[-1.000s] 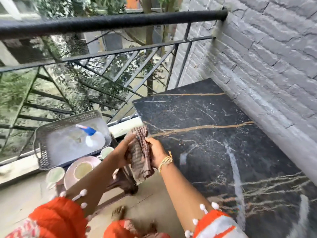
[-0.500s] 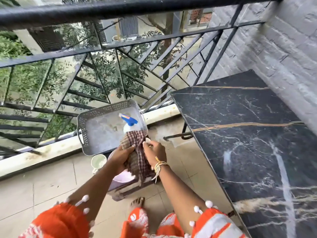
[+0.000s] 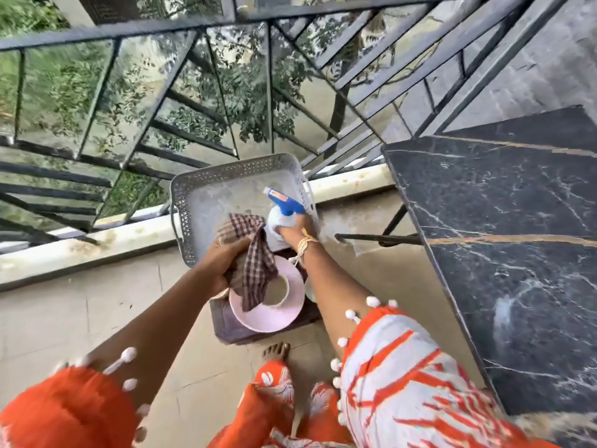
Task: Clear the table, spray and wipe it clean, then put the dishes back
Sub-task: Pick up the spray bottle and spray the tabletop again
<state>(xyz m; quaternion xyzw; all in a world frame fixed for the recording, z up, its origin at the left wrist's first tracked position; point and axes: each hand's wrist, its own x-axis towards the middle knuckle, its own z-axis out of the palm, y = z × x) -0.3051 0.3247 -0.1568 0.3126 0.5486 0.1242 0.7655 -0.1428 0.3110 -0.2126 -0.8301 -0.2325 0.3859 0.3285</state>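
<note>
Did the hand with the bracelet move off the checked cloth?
Yes. The right hand left the checked cloth and reached onto the spray bottle in the grey tray.

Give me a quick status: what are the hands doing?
Left hand clutching checked cloth. Right hand on spray bottle in grey tray. Marble table bare, nothing in the way.

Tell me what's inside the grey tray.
The spray bottle stands in the tray, gripped by the right hand. The cloth and hands cover its near corner.
</note>
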